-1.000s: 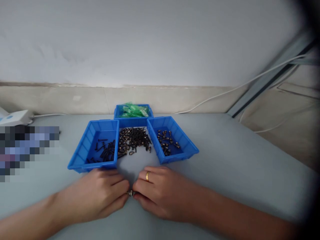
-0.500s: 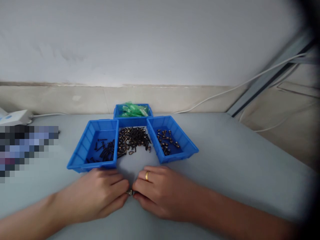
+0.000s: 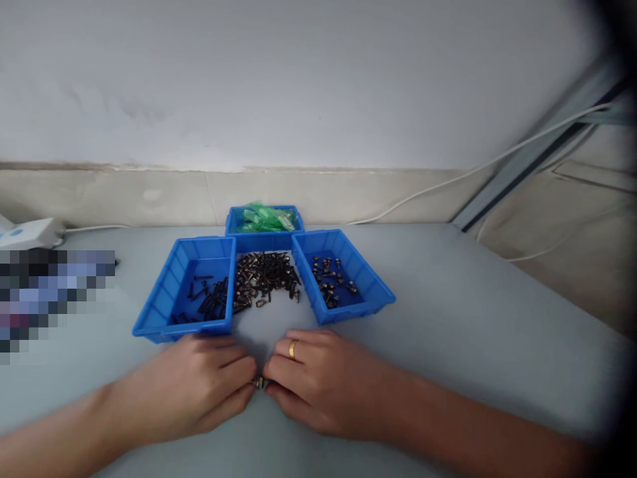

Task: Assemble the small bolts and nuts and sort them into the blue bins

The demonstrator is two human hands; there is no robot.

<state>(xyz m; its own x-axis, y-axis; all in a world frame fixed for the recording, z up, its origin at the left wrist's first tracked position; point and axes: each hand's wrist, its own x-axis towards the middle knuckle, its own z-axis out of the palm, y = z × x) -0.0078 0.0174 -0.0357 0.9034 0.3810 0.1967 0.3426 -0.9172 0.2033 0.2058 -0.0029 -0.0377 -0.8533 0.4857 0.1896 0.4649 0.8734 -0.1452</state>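
Observation:
My left hand (image 3: 213, 384) and my right hand (image 3: 313, 382) meet low in the middle of the view, fingers closed in a pinch. Between their fingertips shows a small brass-coloured bolt (image 3: 259, 382), with one hand gripping each end; most of it is covered by the fingers. Just beyond the hands lies a heap of mixed dark screws and brass-coloured bolts (image 3: 269, 271). Left of the heap, a blue bin (image 3: 154, 302) holds dark screws (image 3: 215, 300). To its right, another blue bin (image 3: 368, 285) contains several brass-coloured bolts (image 3: 328, 269).
A third blue bin (image 3: 263, 240), filled with green plastic packets (image 3: 269, 218), stands behind the heap on the grey table (image 3: 448, 318). At the far left are a white power strip (image 3: 32, 234) and a blurred-out object. A white cable (image 3: 448, 179) runs along the wall.

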